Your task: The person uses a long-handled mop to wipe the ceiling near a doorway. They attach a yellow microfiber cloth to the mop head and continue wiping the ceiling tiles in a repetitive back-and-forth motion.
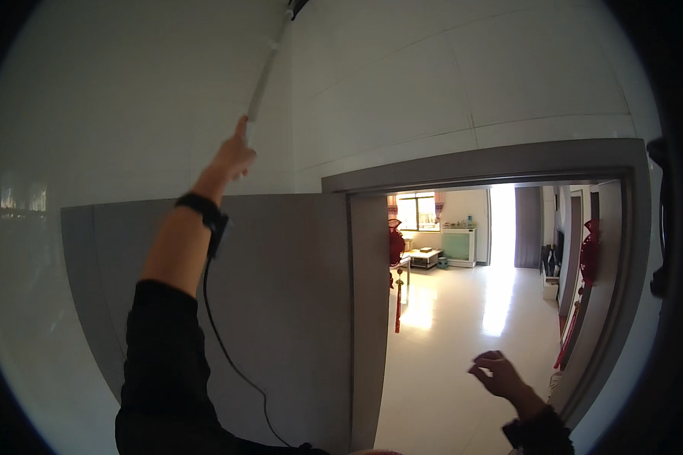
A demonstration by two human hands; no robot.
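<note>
My left hand (235, 154) is raised high at the upper left, its index finger stretched up along the lower end of a pale pole (264, 77). That pole leans up along the wall near the corner, and a dark piece shows at its top by the picture's edge. Whether the fingers grip the pole cannot be told. A dark band with a black device (217, 236) and a cable is on the left wrist. Low at the right, my right hand (498, 375) is held in the air before the doorway, fingers curled with a gap at the thumb, holding nothing.
A grey door (284, 307) stands open at the left, beside a grey door frame (489, 162). Red hanging ornaments (589, 253) flank the opening. Beyond lies a bright room with a shiny tiled floor (461, 307), a low table (425, 259), a green-fronted cabinet (459, 247) and a window.
</note>
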